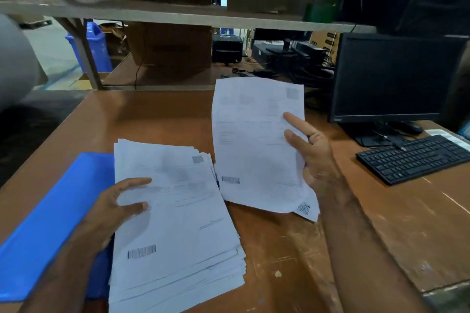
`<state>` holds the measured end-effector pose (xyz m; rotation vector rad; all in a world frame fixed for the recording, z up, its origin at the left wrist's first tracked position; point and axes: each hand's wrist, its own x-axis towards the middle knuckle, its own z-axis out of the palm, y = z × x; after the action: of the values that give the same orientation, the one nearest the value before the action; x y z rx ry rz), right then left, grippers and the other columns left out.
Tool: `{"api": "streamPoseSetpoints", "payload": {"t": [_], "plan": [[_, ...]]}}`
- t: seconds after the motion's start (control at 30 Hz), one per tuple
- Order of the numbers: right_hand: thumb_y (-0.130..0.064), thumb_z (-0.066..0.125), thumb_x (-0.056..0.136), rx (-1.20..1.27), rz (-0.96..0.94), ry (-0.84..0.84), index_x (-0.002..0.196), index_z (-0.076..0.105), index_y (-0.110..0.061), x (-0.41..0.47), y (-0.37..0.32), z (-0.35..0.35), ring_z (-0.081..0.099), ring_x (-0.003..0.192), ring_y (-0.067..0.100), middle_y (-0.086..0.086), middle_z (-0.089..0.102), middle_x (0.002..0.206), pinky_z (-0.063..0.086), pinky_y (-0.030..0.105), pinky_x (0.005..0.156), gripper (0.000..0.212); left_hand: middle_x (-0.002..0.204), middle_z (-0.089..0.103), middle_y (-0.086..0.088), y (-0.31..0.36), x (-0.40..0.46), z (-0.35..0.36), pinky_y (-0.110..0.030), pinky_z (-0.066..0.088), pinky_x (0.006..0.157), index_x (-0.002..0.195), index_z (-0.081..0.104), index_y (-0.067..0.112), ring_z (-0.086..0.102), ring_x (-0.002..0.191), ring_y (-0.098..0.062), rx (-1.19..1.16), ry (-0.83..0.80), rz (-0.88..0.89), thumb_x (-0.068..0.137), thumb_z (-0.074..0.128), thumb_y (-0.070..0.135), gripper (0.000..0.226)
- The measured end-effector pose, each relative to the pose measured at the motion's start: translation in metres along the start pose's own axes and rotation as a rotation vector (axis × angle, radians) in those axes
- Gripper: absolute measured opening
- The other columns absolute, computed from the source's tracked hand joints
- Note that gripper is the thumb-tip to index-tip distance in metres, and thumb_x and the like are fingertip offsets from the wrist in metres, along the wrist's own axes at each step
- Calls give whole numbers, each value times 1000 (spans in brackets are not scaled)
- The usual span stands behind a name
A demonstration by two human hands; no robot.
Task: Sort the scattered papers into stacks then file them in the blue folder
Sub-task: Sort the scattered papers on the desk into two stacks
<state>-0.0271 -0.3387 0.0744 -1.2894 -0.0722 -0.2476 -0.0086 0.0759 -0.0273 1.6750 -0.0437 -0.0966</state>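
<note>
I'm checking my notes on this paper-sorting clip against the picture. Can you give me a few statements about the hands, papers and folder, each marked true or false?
1. The right hand holds up a few sheets apart from the main pile. True.
2. The left hand rests on the blue folder and touches no paper. False: its fingers lie on the left edge of the paper stack.
3. The blue folder lies to the left of the stack, partly under it. True.
4. The stack is squared up with all edges flush. False: the sheets are fanned, with uneven edges showing at the lower right.
5. The keyboard sits on top of the stack. False: it lies on the desk far right, in front of the monitor.
</note>
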Motion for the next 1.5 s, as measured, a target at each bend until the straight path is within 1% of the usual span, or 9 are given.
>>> {"api": "streamPoseSetpoints", "payload": {"t": [0.13,0.27,0.47,0.63,0.8,0.9,1.03,1.37,1.5], "plan": [[-14,64,97,65,113,-66,143,56,-22,-3,30,13,67,120,28,0,66,137,59,42,95,47,129,66,13,-3,-4,6,-36,52,98,115,75,36,60,122,-15,118,81,97,81,82,2,49],[-29,87,79,-702,143,-260,136,62,-31,-1,87,24,59,123,-3,-25,62,130,49,22,106,63,127,66,20,-3,-6,8,-34,48,104,120,72,34,56,126,-6,143,119,156,83,82,10,46],[-33,89,77,-927,-15,-392,145,50,-41,-1,114,34,40,120,-29,-27,48,143,32,-1,100,79,133,58,32,6,-18,16,-17,40,101,137,60,41,49,126,13,260,190,196,91,69,43,47],[-37,85,79,-1080,-117,-475,147,45,-47,6,116,61,45,139,4,-22,48,150,37,30,117,80,135,55,37,8,-19,14,-11,39,98,139,55,48,46,125,18,273,144,195,85,76,49,58],[-46,68,90,-1507,-314,-395,154,28,-46,-13,118,98,41,138,25,-5,14,170,37,46,105,75,123,68,27,-5,-15,9,-8,44,96,119,72,35,58,122,0,347,142,258,87,78,14,39],[-74,35,94,-1598,-154,-224,158,22,-40,-12,125,76,28,149,27,-2,10,171,29,51,111,75,122,70,14,-11,-10,9,-19,47,93,115,75,30,60,119,-1,334,129,241,92,70,2,36],[-83,-3,81,-1659,98,-87,158,25,-39,-21,136,28,13,156,25,-2,15,170,14,50,119,93,119,70,16,-10,-9,9,-1,45,86,112,76,25,59,113,4,317,121,237,93,64,-8,40],[-68,20,98,-1664,79,-56,153,34,-39,-39,139,22,22,154,22,-3,26,167,17,48,119,64,124,70,0,-4,-15,12,-30,46,99,112,77,17,60,119,-15,210,152,173,92,63,-11,37],[-58,41,100,-1524,-71,39,110,59,-33,-39,136,17,53,122,18,-7,60,126,36,47,107,33,127,69,-1,-4,-16,13,-28,47,95,113,77,16,59,121,-17,204,172,158,93,63,-10,36]]}}
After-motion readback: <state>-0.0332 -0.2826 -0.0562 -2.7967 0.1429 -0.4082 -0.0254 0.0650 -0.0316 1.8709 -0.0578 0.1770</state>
